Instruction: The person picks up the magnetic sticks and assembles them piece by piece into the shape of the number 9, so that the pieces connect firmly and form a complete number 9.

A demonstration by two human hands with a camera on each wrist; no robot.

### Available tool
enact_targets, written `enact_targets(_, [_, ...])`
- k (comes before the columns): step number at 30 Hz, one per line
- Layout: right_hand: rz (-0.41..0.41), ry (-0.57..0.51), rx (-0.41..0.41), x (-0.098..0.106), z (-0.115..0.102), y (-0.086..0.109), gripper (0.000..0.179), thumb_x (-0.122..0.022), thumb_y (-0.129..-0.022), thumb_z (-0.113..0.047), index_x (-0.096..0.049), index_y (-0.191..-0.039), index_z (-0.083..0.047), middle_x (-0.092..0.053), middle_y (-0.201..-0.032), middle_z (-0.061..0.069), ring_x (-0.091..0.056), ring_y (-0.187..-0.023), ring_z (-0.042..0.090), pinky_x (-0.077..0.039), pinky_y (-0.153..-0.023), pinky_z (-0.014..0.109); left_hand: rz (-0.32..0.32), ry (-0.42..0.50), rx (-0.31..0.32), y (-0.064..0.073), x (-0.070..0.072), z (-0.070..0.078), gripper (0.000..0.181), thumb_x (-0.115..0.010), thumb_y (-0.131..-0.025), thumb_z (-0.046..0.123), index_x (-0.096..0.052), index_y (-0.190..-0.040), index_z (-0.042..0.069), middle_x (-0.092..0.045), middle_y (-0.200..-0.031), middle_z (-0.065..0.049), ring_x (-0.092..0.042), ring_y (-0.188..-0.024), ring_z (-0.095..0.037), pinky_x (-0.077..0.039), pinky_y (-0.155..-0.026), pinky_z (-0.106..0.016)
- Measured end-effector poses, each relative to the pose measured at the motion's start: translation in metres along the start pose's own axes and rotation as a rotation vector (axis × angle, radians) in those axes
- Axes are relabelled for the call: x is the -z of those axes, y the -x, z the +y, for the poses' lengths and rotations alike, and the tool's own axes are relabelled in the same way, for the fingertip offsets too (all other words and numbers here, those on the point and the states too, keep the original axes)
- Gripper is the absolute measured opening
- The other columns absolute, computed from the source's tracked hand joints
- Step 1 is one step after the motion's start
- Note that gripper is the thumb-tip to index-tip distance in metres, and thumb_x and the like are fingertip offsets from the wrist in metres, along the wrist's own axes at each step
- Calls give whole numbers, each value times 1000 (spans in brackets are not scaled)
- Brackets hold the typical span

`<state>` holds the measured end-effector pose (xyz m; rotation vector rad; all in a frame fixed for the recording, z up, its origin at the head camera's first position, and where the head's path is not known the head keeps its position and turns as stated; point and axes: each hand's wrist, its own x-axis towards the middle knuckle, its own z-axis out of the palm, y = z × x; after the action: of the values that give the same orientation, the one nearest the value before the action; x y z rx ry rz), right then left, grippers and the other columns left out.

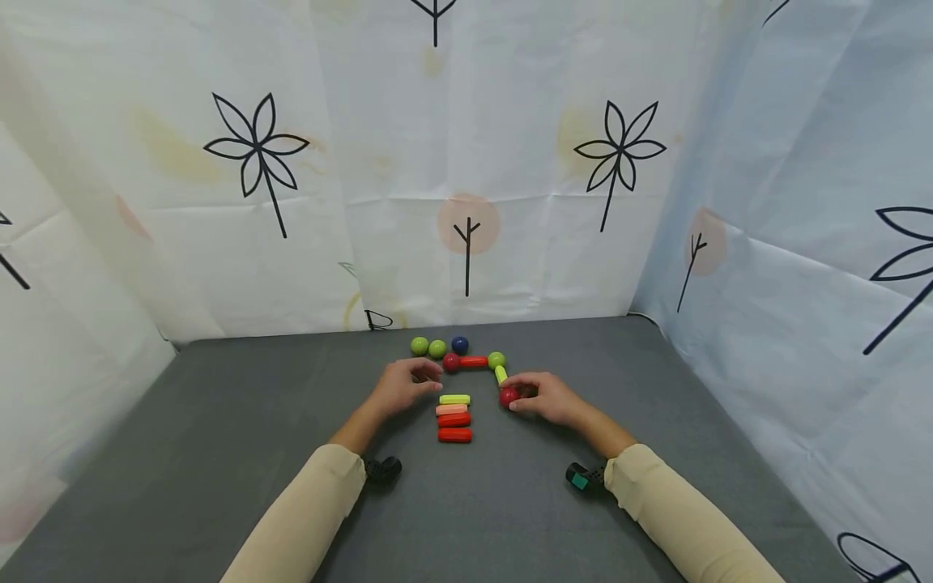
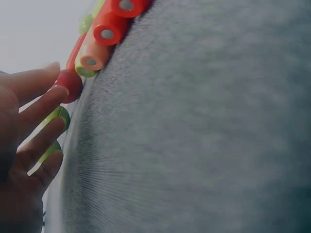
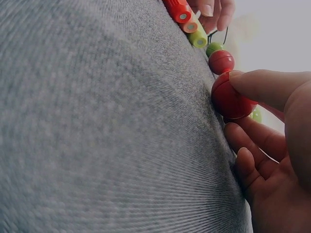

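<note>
My right hand (image 1: 543, 397) pinches a red ball (image 3: 231, 99) between thumb and fingers, low over the grey cloth. That ball is at the near end of a short yellow-green rod (image 1: 500, 374), which runs back to a green ball (image 1: 496, 359). From there a red rod (image 1: 474, 362) leads left to a second red ball (image 1: 451, 362). My left hand (image 1: 404, 385) holds nothing; its fingers are loosely bent beside the loose rods, and overlap the second red ball in the left wrist view.
Between the hands lie a yellow-green rod (image 1: 455, 399), a salmon rod (image 1: 451, 410) and two red rods (image 1: 455, 436), with grey discs in their ends. Two green balls (image 1: 419, 346) and a dark blue ball (image 1: 460, 345) sit behind. A patterned white curtain (image 1: 466, 162) stands beyond the table.
</note>
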<state>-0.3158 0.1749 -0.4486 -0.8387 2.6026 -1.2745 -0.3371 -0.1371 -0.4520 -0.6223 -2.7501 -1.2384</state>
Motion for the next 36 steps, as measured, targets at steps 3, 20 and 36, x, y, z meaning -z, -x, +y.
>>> enact_targets(3, [1,5,1,0,1,0,34,-72,-88,-12,-67,-121,-6,-65,-103,5,-57,-90,19,-48,-76,34,-52,15,5,4,-1,1,22,-76,-86,20,-72,-107,13,-69,-94,6,-61,-88,-12,-49,-79,-36])
enact_targets(20, [-1,16,-26,0,-2,0,35,-73,-88,-13,-67,-121,-7,-65,-105,4,-57,-90,18,-48,-76,34,-130,-32,-38,11,-9,7,24,-74,-87,18,-71,-111,14,-70,-98,6,-64,-93,-12,-49,-85,-38])
enact_targets(36, [0,8,-18,-1,1,0,34,-72,-88,-13,-67,-122,-7,-65,-106,5,-57,-89,18,-48,-74,34,-62,33,-22,9,-20,20,22,-75,-86,15,-72,-108,10,-71,-95,3,-65,-89,-12,-52,-79,-34])
